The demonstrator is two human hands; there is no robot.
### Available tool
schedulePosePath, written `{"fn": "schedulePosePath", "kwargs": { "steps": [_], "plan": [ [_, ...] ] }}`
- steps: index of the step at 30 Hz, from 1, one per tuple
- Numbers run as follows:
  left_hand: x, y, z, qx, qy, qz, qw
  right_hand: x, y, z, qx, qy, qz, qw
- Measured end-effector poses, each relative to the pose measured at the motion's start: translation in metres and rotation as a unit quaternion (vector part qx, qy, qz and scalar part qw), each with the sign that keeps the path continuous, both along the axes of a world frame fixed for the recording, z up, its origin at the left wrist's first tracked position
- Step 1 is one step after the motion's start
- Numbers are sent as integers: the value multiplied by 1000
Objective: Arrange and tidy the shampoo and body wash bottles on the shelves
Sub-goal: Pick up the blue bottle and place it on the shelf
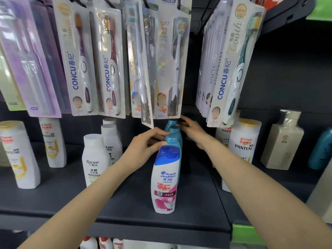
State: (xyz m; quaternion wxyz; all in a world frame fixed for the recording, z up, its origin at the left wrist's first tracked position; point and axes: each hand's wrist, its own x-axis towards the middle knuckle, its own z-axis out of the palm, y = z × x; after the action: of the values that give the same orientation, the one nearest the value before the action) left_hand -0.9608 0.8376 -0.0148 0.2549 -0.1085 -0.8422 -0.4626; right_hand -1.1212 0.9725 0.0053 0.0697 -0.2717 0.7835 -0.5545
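1. Shampoo bottles stand in a single file running front to back near the middle of the dark shelf (197,191): a white Head & Shoulders bottle (166,180) with a blue cap at the front, and a row of teal bottles (173,136) close behind it, touching or nearly so.
2. Biggest risk, as I judge it: the file is narrow and tall, so a sideways shove on one teal bottle could tip it into its neighbours and knock the front white bottle toward the shelf edge.
3. Second risk: the hanging toothbrush packs (161,69) dangle just above the teal caps. A hand lifting a bottle straight up would likely snag a pack or set it swinging.
4. Third risk: the white Raclen bottles (96,159) stand near the left forearm, so a wide elbow sweep could topple them.
5. Left hand (145,146): reaches in from the lower left, fingers curled over the cap and shoulder of a front teal bottle, thumb against its near side; it appears clamped on that bottle.
6. Right hand (192,130): stretched deeper from the right, fingers fairly straight and laid against the rear teal caps; partly hidden under the packs, it looks apart, not closed round anything.
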Motion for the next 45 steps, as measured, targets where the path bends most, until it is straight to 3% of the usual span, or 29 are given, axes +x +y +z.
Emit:
{"fn": "schedulePosePath", "kwargs": {
  "steps": [8, 13, 19, 25, 34, 42, 45],
  "plan": [
    [0, 0, 0, -5, 3, 3, 1000, -16, -11, -13, 27, -13, -10, 1000],
    [1, 2, 1, -10, 4, 10, 1000, 1, 1, -5, -32, -13, -38, 999],
    [7, 6, 4, -9, 2, 28, 1000, 20, 22, -1, -49, 75, -82, 993],
    [17, 16, 5, 27, 4, 60, 998, 48, 44, -7, -32, 91, -136, 986],
    [59, 25, 3, 64, 85, 147, 983, 121, 72, -6, -54, 114, -170, 977],
    [119, 78, -4, -20, 82, 89, 992, 208, 105, 4, -91, 95, -156, 979],
    [137, 103, -6, -29, 53, 52, 997, 233, 117, 5, -131, 42, -130, 982]
  ]
}}
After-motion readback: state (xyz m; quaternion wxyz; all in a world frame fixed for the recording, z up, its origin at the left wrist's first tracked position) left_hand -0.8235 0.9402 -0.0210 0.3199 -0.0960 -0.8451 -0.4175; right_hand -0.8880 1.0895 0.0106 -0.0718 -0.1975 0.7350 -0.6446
